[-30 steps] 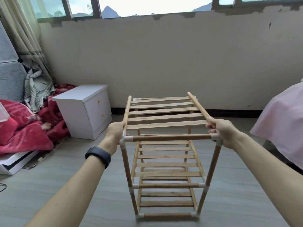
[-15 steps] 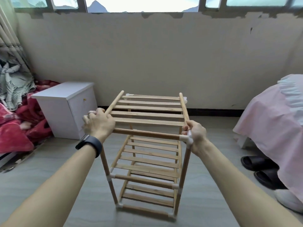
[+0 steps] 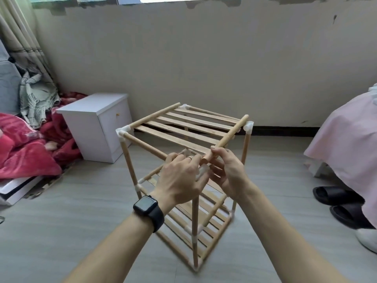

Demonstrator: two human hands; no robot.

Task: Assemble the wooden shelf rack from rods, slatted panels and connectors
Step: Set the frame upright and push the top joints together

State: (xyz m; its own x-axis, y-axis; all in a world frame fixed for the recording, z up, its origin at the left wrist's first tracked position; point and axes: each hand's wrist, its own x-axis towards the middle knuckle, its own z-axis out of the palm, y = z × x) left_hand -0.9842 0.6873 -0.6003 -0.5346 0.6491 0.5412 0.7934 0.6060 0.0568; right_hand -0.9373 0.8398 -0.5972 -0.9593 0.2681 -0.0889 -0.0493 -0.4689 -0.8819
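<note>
At frame centre, my right hand [image 3: 226, 172] pinches the near end of a top rod [image 3: 230, 135], thumb and fingertips closed tight on it. My left hand [image 3: 181, 176] curls round the white connector [image 3: 202, 171] at the near top corner of the rack [image 3: 183, 130], which stands on the floor mid-frame.

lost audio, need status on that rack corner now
Left hand grips near connector. Right hand pinches rod, end looks unseated. Rack upright, nothing in the way.
</note>
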